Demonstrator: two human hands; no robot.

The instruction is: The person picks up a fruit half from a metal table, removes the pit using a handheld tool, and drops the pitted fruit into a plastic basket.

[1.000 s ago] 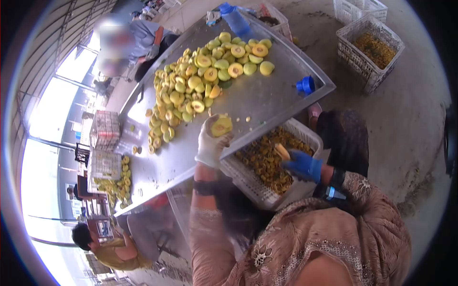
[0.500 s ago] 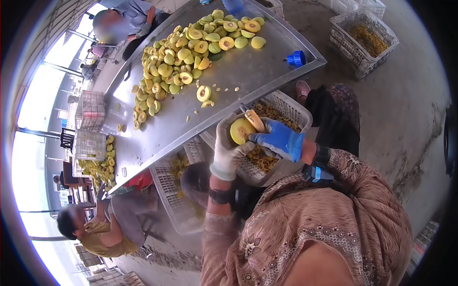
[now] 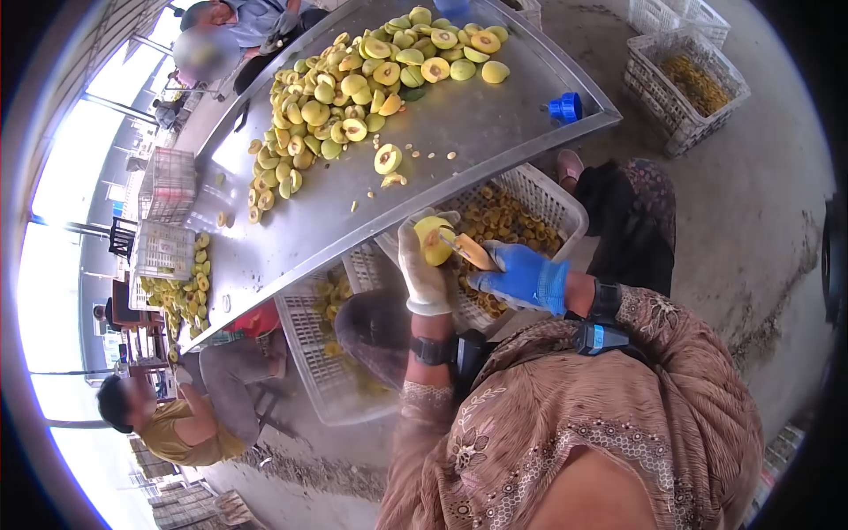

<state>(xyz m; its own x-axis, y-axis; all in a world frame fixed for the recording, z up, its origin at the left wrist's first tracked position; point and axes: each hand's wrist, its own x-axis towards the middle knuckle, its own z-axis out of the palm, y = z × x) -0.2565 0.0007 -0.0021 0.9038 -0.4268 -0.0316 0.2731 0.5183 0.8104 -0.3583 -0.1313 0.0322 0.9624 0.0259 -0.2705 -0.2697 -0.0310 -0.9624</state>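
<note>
Left hand (image 3: 424, 276): grip curled round fruit (image 3: 427, 238) above the crate (image 3: 577, 230), steadying it against the tool (image 3: 475, 253); tip contact appears likely, though blurred. Right hand (image 3: 523, 277): grip closed on the handle.

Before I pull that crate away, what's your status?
Left hand gripping fruit. Right hand on tan-handled tool, tip at fruit. Crate partly hidden behind hands.
</note>
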